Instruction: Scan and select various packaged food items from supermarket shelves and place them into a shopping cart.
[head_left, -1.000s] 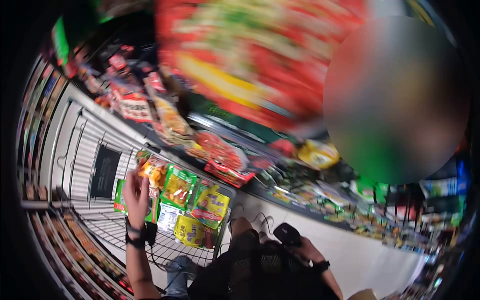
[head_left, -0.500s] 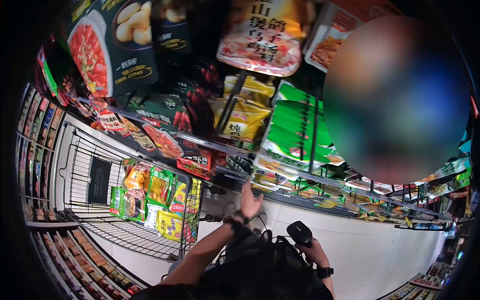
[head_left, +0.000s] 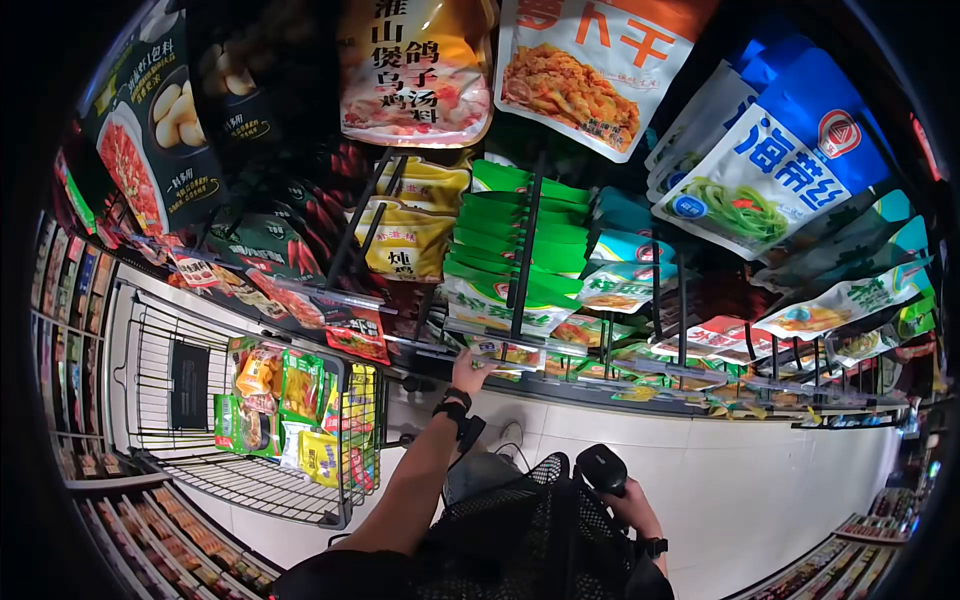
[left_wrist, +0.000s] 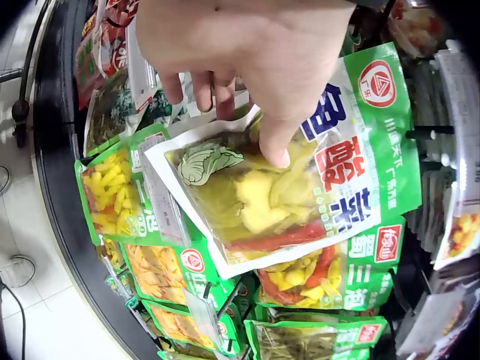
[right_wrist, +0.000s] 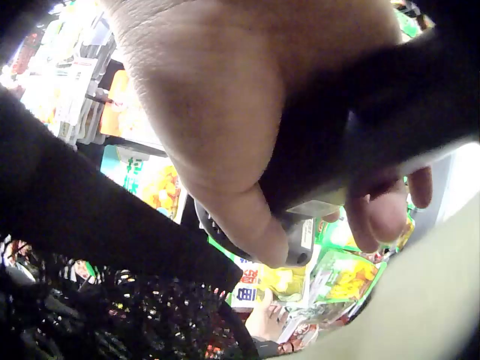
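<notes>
In the left wrist view, a green-and-white packet (left_wrist: 270, 191) of yellow pickled vegetables lies tilted over other hanging packets. My left hand (left_wrist: 240, 52) holds it at its edge, thumb across the front, the other fingertips at the edge and partly hidden. The head view shows this left hand (head_left: 470, 372) low at the shelf front, below green packets (head_left: 510, 290). My right hand (head_left: 633, 506) grips a black handheld device (head_left: 600, 468) near my body; up close, its thumb and fingers (right_wrist: 375, 214) wrap round the device (right_wrist: 301, 244).
A wire shopping cart (head_left: 345, 480) with several food packets (head_left: 300, 385) stands at the left. Packets hang in rows across the shelf, with large white-and-blue ones (head_left: 770, 150) at the upper right. Pale floor tiles (head_left: 650, 455) run along the shelf. Another shelf (head_left: 190, 540) is at the lower left.
My left hand has gone from over the cart to the shelf front and now holds a packet. The view has shifted toward the right along the shelf. The right hand still grips the device.
</notes>
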